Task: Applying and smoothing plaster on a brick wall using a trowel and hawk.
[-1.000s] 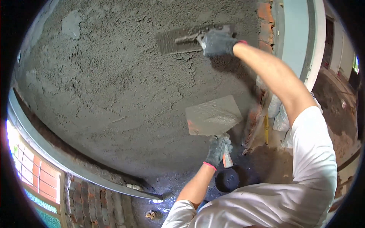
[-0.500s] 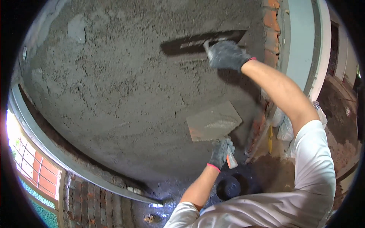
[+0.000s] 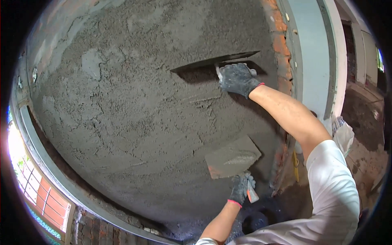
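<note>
My right hand [image 3: 240, 79], in a dark, mortar-smeared glove, is closed round the handle of a long plastering trowel [image 3: 196, 64]. The trowel's thin blade lies close to the rough grey mortar wall [image 3: 134, 110], one long edge tilted off it and casting a shadow. Lower down, my left hand [image 3: 241, 188], gloved too, is closed on a flat rectangular hawk [image 3: 233, 158]. Wet mortar smears the hawk's face. An orange-and-pale-grey handle [image 3: 252, 192] sticks out beside the left fingers; whether it belongs to the hawk, I cannot tell.
Exposed bricks [image 3: 281, 49] edge the mortar on the right, beside a pale blue panel [image 3: 312, 53]. A white bag [image 3: 344, 136] and a yellow tool [image 3: 295, 166] are near my right arm. A dark round bucket [image 3: 255, 221] stands below. A curved-looking frame [image 3: 77, 175] borders the left.
My view has shifted, so the wall appears lower. The trowel has moved up along the wall and its blade has tilted nearly edge-on. The left hand still holds the hawk low.
</note>
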Motion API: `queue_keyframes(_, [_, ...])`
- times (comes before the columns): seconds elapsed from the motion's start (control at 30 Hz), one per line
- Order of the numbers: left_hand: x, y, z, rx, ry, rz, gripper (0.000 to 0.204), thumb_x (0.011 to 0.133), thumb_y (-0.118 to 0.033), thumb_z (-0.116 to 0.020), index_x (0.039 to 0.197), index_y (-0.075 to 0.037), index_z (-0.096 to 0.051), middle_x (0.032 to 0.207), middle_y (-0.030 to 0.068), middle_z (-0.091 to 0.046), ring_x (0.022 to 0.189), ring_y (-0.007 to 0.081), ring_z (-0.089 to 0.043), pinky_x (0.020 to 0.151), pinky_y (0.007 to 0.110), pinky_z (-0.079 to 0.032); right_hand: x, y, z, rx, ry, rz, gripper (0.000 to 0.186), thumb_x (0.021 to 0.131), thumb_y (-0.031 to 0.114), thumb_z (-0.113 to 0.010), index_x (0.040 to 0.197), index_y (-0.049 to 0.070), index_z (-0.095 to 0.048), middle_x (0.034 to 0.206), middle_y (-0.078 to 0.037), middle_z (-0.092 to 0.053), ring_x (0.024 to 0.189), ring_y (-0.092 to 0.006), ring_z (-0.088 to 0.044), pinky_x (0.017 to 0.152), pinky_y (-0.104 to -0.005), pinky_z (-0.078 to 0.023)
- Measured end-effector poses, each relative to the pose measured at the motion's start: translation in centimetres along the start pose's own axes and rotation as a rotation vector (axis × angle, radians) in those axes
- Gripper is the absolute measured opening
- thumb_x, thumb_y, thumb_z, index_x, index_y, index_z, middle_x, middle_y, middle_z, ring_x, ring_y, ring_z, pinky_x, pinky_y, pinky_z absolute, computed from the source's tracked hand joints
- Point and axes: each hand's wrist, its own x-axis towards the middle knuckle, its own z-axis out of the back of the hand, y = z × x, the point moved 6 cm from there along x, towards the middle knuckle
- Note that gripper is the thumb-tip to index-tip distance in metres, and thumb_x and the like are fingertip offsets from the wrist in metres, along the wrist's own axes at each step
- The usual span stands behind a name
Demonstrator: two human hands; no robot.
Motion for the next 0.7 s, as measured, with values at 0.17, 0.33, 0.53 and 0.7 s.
queue_keyframes(0.17, [0.3,-2.2,-1.1,0.367,0.039,-0.296,0.022,0.097,-0.028,-0.05,0.09,-0.009,-0.058,0.072,0.0072,-0.06,0.063,0.0244,-0.059,0.056,0.038,-0.051,-12.2,5.4,-4.8,-0.271,0.187,0.266,0.058,0.084,0.017,-0.051,0.132,-0.016,-0.046,0.065,-0.018,-0.063,0.058,-0.0286,-0.064,0.049,-0.0447,-0.048])
queue_keyframes(0.33, [-2.3,-2.5,-2.0,0.15,-0.022,-0.065,0.005,0.091,-0.014,-0.06,0.089,-0.01,-0.057,0.069,0.0056,-0.058,0.057,0.0222,-0.057,0.052,0.035,-0.05,-22.1,9.6,-7.7,0.246,0.391,0.303,0.058,0.079,0.021,-0.055,0.121,-0.019,-0.051,0.055,-0.016,-0.059,0.05,-0.0268,-0.062,0.045,-0.0444,-0.044])
queue_keyframes(0.53, [-7.5,-5.9,-3.7,0.148,-0.188,-0.165,0.006,0.091,-0.009,-0.058,0.095,-0.005,-0.057,0.069,0.0081,-0.058,0.053,0.0225,-0.057,0.047,0.035,-0.049,-26.0,9.2,0.5,0.305,0.29,0.329,0.044,0.076,0.023,-0.056,0.103,-0.01,-0.062,0.061,-0.017,-0.062,0.05,-0.0299,-0.061,0.045,-0.0467,-0.045])
queue_keyframes(0.7, [-10.7,-8.1,-7.5,0.585,-0.127,-0.331,0.008,0.092,-0.012,-0.063,0.091,-0.006,-0.059,0.064,0.0051,-0.058,0.047,0.0182,-0.055,0.042,0.031,-0.045,-26.0,9.9,2.1,0.27,0.209,0.275,0.022,0.074,0.023,-0.059,0.073,0.002,-0.064,0.062,-0.018,-0.062,0.053,-0.0327,-0.063,0.047,-0.05,-0.046])
